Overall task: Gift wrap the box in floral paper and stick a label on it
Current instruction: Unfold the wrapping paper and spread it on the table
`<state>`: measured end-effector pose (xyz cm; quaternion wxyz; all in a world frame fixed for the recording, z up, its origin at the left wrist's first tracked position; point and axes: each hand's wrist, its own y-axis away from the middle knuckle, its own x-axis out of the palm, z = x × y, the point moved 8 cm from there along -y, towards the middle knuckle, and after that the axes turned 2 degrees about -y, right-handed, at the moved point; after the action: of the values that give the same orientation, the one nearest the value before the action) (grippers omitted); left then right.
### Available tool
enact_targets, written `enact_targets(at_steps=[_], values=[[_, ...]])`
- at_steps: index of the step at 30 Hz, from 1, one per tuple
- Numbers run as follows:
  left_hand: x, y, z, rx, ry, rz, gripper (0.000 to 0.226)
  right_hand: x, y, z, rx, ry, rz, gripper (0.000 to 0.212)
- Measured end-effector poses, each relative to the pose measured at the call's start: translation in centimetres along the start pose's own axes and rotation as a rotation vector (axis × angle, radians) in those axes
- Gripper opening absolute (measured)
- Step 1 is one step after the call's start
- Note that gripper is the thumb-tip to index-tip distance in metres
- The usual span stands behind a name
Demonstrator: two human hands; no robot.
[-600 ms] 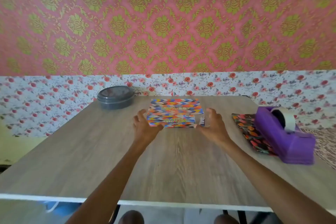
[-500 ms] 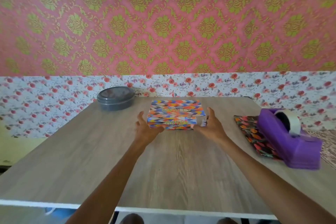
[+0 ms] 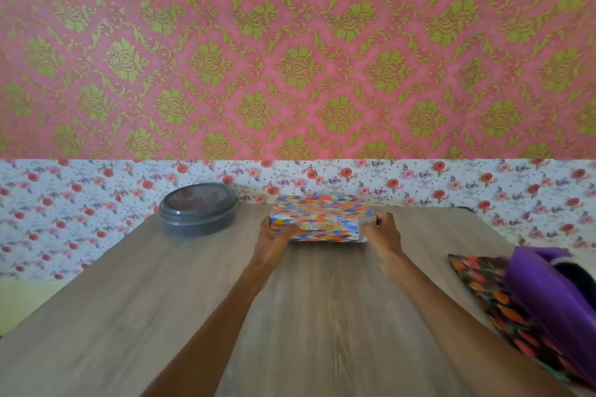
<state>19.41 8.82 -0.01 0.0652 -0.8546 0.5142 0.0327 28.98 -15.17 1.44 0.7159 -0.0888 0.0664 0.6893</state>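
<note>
Both hands have closed in on the box since a moment ago, when their fingers stood spread just beside its ends. The view has also swung, so the things on the right now sit cut off at the frame's edge.

Nearest, two bare forearms reach forward over the grey wood-grain table (image 3: 322, 332). At the near right lies the dark floral paper (image 3: 483, 296), flat on the table, with a blurred purple tape dispenser (image 3: 548, 293) resting on it.

Farther out, the left hand (image 3: 274, 242) grips the box's left end, thumb on the front face. The right hand (image 3: 383, 235) grips the right end, its fingers curled round the corner. The box (image 3: 322, 214) sits between them at the table's middle, towards the far side, patterned in orange, blue and white chevrons and not yet wrapped. Whether it rests on the table or is raised, I cannot tell. Its front face reads "GOVAN" in pale letters; a smaller line beneath is too blurred to read.

Left of the box, apart from it, stands a round dark grey lidded container (image 3: 198, 209). Behind is a rose-print wall band (image 3: 451, 184), then pink wallpaper (image 3: 290, 58) with green damask.
</note>
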Motion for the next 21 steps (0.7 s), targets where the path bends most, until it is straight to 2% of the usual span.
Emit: enact_targets(at_steps=[4,7,10,13,15,17,19,21], values=[[0.8,-3.4,1.9,0.023,-0.061,0.039,0.106,1.6,-2.9,-1.2,0.008,0.066,0.06,0.041],[1.4,-4.2,2.5,0.011,-0.367,0.041,0.123,2.4,-3.6,-1.8,-0.048,0.172,0.125,0.046],[1.7,-2.4,2.3,0.07,-0.748,-0.045,0.113,2.1,-2.5,-1.8,-0.164,0.317,0.143,0.045],[1.8,-0.6,2.2,0.096,-0.915,-0.089,0.094,1.2,-0.1,-2.4,-0.253,0.479,0.188,0.055],[2.9,1.0,2.1,0.15,-1.086,-0.014,0.074,0.2,1.8,-2.7,-0.309,0.61,0.224,0.054],[3.9,2.8,1.7,0.22,-1.213,0.055,0.062,-1.0,3.7,-2.5,-0.372,0.73,0.266,0.041],[5.0,5.0,1.1,0.248,-1.224,0.132,0.062,-2.4,5.9,-2.2,-0.405,0.84,0.336,0.031],[6.2,7.6,0.5,0.283,-1.214,0.233,0.068,-4.3,8.5,-1.9,-0.405,0.919,0.395,0.032]])
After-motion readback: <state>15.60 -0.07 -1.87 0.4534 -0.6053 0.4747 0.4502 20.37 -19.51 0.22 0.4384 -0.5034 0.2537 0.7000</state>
